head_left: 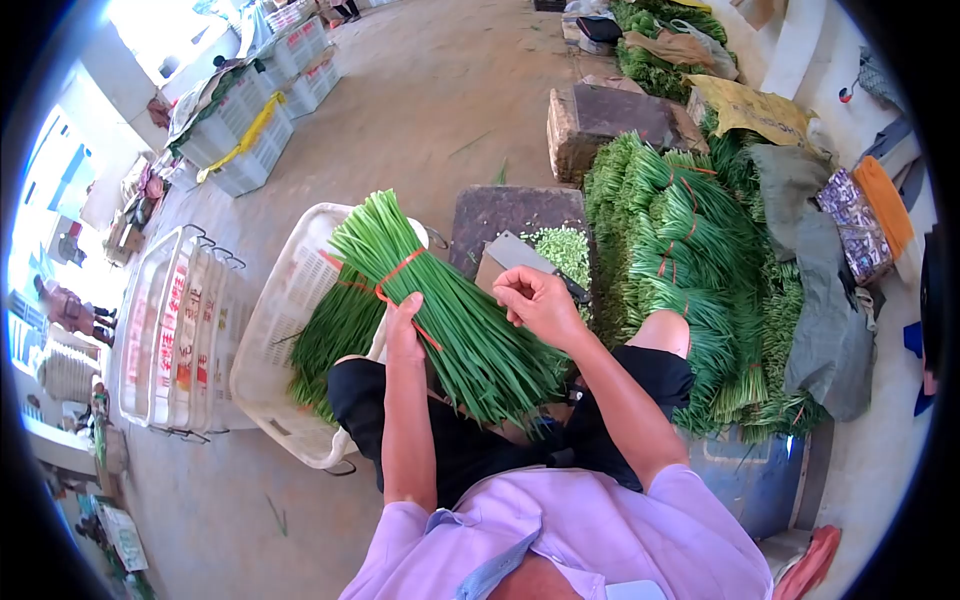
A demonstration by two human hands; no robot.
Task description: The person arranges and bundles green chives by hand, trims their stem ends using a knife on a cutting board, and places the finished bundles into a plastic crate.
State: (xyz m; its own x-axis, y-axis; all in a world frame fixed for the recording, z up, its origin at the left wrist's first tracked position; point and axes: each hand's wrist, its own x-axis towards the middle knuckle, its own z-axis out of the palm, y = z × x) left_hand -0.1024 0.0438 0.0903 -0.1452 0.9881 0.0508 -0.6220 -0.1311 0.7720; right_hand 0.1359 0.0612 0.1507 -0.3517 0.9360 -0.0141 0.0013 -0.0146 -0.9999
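Observation:
My left hand [403, 328] is closed around a bundle of garlic chives [470, 320], tied with red bands, its pale cut ends pointing up and away and its leafy tips over my lap. Just right of the bundle, my right hand [540, 308] hovers with fingers curled together; whatever they pinch, if anything, is hidden. Beyond it a cleaver [522, 252] lies on a dark block [480, 208] beside a heap of small chopped ends [562, 250]. At my left stands a white plastic crate [262, 350] with another tied chive bundle [335, 345] inside.
A large pile of chives [690, 260] lies along my right, partly under grey cloths [830, 320] and a yellow sack [755, 105]. Stacked white crates [180, 340] stand farther left, with more crates [240, 140] behind. Another dark-topped block [630, 115] sits ahead.

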